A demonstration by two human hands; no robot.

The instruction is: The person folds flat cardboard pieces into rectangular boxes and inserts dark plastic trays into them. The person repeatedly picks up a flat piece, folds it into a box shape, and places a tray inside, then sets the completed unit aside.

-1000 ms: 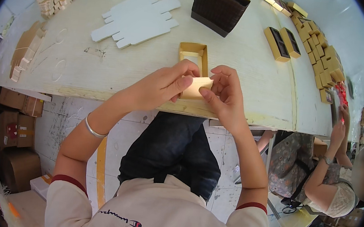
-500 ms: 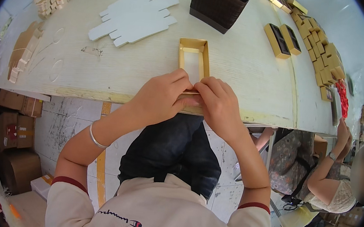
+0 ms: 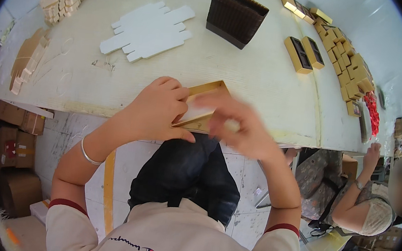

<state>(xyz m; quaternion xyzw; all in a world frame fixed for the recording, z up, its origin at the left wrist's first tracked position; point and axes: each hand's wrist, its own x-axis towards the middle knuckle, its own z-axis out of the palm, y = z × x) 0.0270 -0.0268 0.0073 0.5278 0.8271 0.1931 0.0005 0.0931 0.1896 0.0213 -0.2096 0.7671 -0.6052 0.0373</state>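
Observation:
A small open gold cardboard box (image 3: 200, 122) sits tilted at the table's front edge, turned with one corner pointing away from me. My left hand (image 3: 160, 107) holds it at the left, fingers over the side and thumb along the near edge; this hides much of that side. My right hand (image 3: 244, 127) is over the box's right part, blurred by motion. Its fingers look bent, but whether they hold anything I cannot make out.
Flat white card blanks (image 3: 147, 30) lie ahead, beside a stack of dark brown trays (image 3: 235, 19). Two gold boxes with dark inserts (image 3: 299, 55) stand to the right, near many piled gold boxes (image 3: 346, 67). Folded card pieces (image 3: 29, 58) lie left. A co-worker (image 3: 363, 191) sits at right.
The box has turned clockwise and come closer to me. My left hand has shifted to its left side; my right hand has left the near edge and moves over the box.

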